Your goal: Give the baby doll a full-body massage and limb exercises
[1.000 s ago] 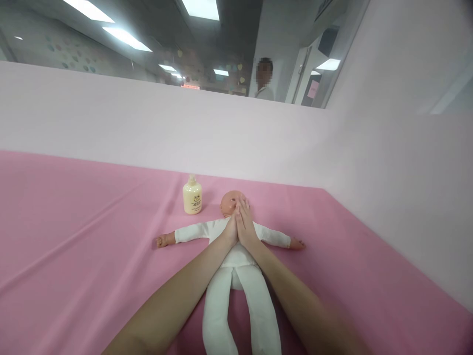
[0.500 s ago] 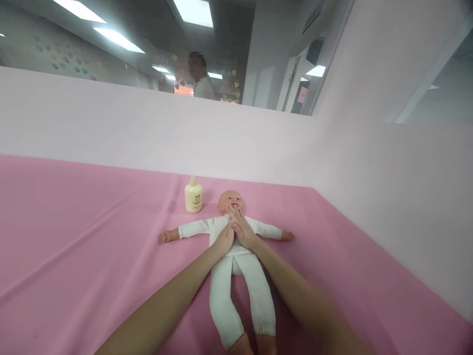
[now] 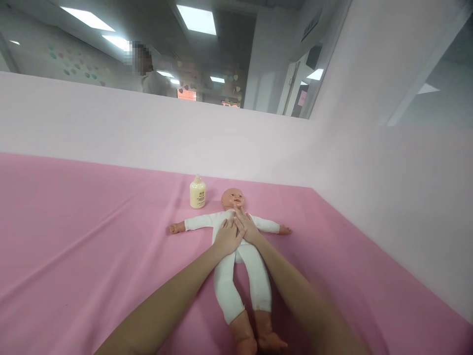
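A baby doll (image 3: 254, 276) in a white cloth suit lies face up, arms stretched out to both sides, its feet towards me. My left hand (image 3: 228, 236) rests flat on the doll's chest with the fingers spread. Beside it my right hand (image 3: 248, 228) lies on the other side of the chest, fingers long and pointing up towards the doll's chin. The two hands touch along their inner edges and cover much of the torso. Neither hand grips anything.
A pale yellow pump bottle (image 3: 197, 193) stands left of the doll's head. The pink sheet (image 3: 92, 236) under everything has soft folds. Behind it rises a white wall (image 3: 148, 130) with a window, through which a person (image 3: 148, 69) shows.
My hands have gone from upright, close together, to lying flatter and wider on the chest. The person behind the window has moved left. The view has shifted slightly.
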`<state>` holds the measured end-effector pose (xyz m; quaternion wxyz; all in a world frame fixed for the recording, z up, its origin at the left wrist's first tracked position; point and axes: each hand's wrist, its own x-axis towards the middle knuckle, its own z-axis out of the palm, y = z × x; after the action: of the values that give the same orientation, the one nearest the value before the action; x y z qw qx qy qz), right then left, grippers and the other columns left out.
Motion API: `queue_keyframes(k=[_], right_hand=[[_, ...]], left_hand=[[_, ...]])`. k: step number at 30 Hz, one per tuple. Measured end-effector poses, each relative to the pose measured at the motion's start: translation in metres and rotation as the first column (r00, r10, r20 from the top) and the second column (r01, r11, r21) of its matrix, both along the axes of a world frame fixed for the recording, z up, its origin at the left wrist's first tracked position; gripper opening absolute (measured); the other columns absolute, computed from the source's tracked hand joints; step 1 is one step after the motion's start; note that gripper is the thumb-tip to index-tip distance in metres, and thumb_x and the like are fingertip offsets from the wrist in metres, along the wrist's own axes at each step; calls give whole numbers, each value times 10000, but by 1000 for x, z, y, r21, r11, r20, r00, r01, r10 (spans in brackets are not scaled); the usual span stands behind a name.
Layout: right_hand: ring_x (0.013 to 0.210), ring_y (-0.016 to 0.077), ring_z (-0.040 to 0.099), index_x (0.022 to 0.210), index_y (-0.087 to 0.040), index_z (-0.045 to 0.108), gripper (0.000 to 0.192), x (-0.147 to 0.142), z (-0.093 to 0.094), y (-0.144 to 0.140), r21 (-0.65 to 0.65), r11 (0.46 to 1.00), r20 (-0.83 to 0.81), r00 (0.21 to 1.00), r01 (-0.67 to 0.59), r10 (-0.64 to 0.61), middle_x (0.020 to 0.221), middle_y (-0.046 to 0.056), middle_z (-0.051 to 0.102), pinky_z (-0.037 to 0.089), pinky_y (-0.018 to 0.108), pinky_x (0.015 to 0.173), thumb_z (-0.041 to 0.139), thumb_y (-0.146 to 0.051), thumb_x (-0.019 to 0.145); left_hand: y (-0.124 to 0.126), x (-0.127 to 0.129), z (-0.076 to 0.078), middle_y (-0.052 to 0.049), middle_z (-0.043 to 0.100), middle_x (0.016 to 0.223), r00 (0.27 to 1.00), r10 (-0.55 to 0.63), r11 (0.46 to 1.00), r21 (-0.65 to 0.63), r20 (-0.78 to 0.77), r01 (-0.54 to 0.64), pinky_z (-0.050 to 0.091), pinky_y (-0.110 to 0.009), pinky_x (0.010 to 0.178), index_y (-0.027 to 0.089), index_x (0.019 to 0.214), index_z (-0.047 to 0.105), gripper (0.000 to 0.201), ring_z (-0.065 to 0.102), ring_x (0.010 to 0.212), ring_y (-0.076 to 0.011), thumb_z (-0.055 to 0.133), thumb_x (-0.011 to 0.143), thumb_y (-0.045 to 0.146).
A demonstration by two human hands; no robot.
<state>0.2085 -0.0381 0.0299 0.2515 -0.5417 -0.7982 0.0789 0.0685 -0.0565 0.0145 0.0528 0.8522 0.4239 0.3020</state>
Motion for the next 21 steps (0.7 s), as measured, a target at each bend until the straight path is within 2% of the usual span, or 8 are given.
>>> queue_keyframes(k=[5, 11, 13, 15, 18, 19, 21], right_hand=[[1514, 228, 108, 1564, -247, 64, 623, -1, -4, -13, -71, 983, 118, 980, 169, -160, 1633, 58, 113, 169, 515, 1187, 163, -511, 1008], [1506, 291, 132, 1552, -75, 115, 659, -8, -11, -27, -87, 941, 208, 929, 328, -305, 1618, 154, 117, 209, 541, 1171, 195, -435, 1006], [1497, 334, 144, 1540, -24, 129, 642, -10, -13, -35, -62, 945, 231, 925, 322, -300, 1608, 200, 110, 235, 581, 1146, 227, -346, 994], [1489, 376, 141, 1538, -35, 166, 649, -13, -13, -45, -36, 961, 246, 935, 274, -257, 1604, 212, 117, 213, 615, 1140, 310, -305, 966], [1490, 357, 149, 1532, -131, 262, 640, -16, -11, -58, 3, 990, 265, 954, 144, -139, 1605, 154, 194, 113, 581, 1186, 417, -303, 936], [1491, 333, 164, 1522, -164, 301, 615, -16, -9, -60, 15, 995, 268, 958, 99, -99, 1600, 128, 233, 86, 553, 1201, 428, -299, 935], [1484, 290, 208, 1491, -204, 373, 554, -17, -5, -64, 35, 999, 263, 964, 33, -41, 1576, 92, 315, 61, 512, 1217, 420, -289, 945]], left_hand=[[-2, 2, 2, -159, 255, 1588, 989, 144, 987, -59, -46, -146, 208, -548, 1173, 114, 1503, 316, 678, 221, 1479, -323, 255, 980, 542], [-5, 2, 6, -175, 284, 1576, 981, 185, 982, -12, -52, -186, 222, -596, 1142, 118, 1521, 279, 676, 249, 1458, -372, 302, 966, 503], [-6, -1, 11, -153, 292, 1579, 993, 101, 994, 47, -57, -99, 223, -583, 1148, 148, 1525, 278, 627, 236, 1466, -356, 311, 971, 439], [-7, -5, 17, -104, 300, 1584, 991, -81, 989, 114, -103, 93, 218, -546, 1167, 194, 1526, 283, 574, 226, 1477, -311, 302, 973, 349], [-7, -10, 24, -55, 350, 1566, 917, -344, 910, 171, -203, 379, 212, -487, 1190, 242, 1511, 322, 555, 262, 1470, -247, 314, 956, 267], [-7, -12, 26, -54, 370, 1556, 897, -382, 890, 174, -221, 422, 214, -482, 1190, 247, 1501, 345, 553, 280, 1464, -243, 330, 948, 263], [-5, -13, 27, -64, 400, 1538, 890, -394, 884, 169, -228, 435, 219, -492, 1187, 243, 1480, 389, 547, 305, 1453, -253, 367, 934, 270]])
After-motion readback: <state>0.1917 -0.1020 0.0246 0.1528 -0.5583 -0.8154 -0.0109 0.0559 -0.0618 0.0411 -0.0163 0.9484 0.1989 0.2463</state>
